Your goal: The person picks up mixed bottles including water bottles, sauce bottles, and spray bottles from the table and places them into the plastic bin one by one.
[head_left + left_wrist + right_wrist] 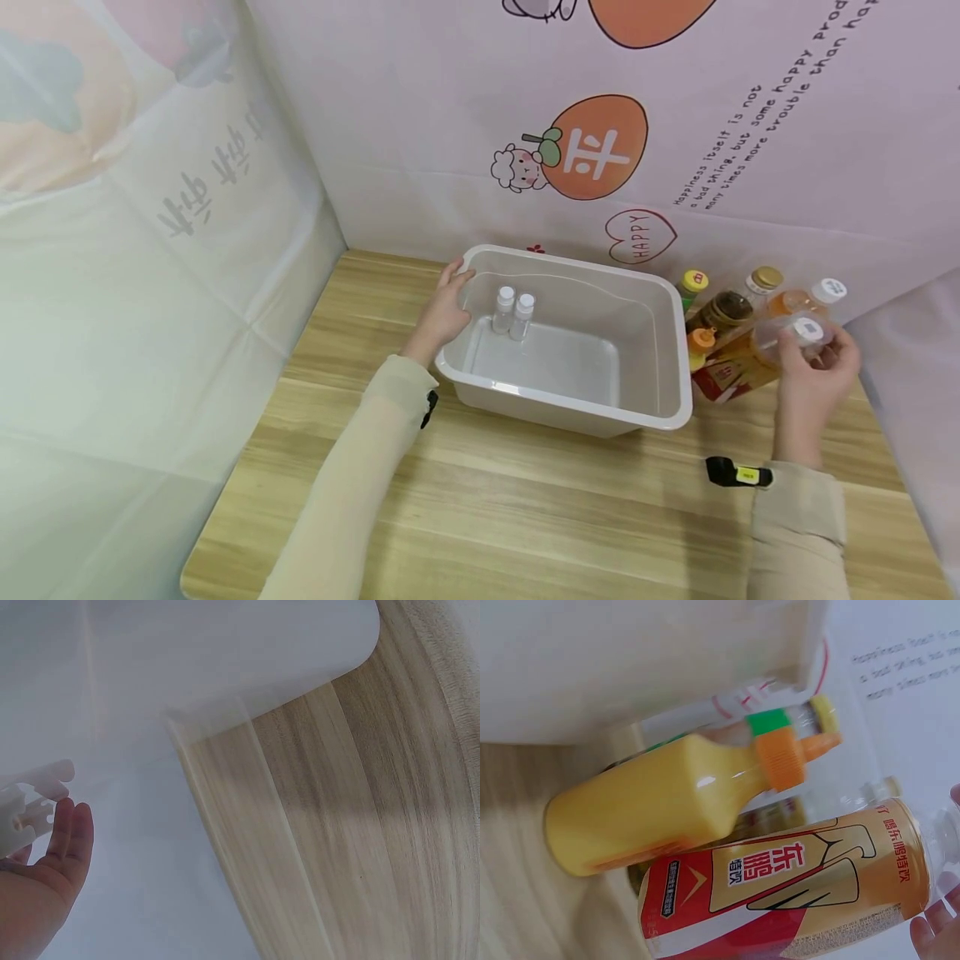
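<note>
In the head view, a pale grey plastic bin stands on the wooden table. My left hand grips its left rim, with fingers over the edge. Inside, two small clear bottles with white caps, a left bottle and a right bottle, stand side by side. Right of the bin, my right hand holds a drink bottle near its top; the bottle has a gold and red label and leans. Close beside it is a yellow squeeze bottle with an orange nozzle cap.
More bottles crowd behind the held one: a yellow-capped bottle, a dark bottle, a gold-capped bottle and a white-capped orange bottle. A printed cloth wall borders the wooden table at the back.
</note>
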Tool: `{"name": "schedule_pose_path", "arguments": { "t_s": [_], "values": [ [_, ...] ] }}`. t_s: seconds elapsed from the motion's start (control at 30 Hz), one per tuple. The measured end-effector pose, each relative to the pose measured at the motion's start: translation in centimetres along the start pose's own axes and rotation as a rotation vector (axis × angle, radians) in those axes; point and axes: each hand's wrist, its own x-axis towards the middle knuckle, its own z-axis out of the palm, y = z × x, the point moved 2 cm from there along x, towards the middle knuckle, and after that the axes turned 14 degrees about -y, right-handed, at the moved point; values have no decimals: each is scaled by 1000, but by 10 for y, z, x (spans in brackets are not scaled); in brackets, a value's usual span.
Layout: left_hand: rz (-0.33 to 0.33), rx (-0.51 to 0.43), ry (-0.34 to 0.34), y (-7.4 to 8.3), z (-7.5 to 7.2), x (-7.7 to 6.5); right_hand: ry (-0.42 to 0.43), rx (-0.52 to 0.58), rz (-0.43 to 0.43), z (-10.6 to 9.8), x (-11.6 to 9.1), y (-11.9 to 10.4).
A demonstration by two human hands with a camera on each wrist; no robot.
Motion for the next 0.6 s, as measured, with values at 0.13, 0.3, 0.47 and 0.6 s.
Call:
{"name": "schedule_pose_path", "arguments": {
  "t_s": [0.13, 0.3, 0.47, 0.6],
  "values": [
    [4, 2, 3, 1, 0, 0, 5, 49, -41, 0, -2, -13],
    [6, 3, -4, 1, 1, 0, 17, 109, -94, 0, -6, -29],
    [11, -4, -3, 1, 0, -1, 20, 136, -130, 4, -10, -45],
    [15, -8, -7, 2, -1, -2, 8, 127, -178, 7, -13, -57]
  ]
}}
